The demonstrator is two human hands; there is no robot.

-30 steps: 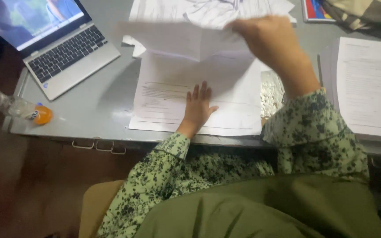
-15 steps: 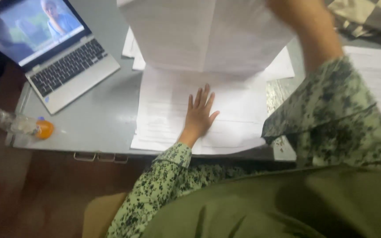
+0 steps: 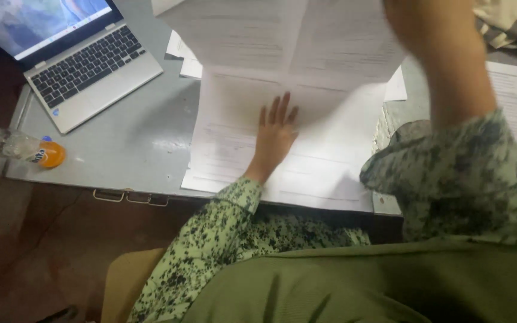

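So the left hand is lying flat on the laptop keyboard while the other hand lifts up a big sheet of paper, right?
Not quite. In the head view the left hand lies flat on the stack of printed papers, not on the laptop, which sits apart at the desk's far left corner. The rest holds: the right hand lifts a big sheet of paper.

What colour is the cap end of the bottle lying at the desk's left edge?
Orange, on the bottle; seen in the head view.

Office workplace: grey metal desk (image 3: 133,143) carrying an open silver laptop (image 3: 85,66), stacked white printed paper sheets (image 3: 330,161) and loose documents.
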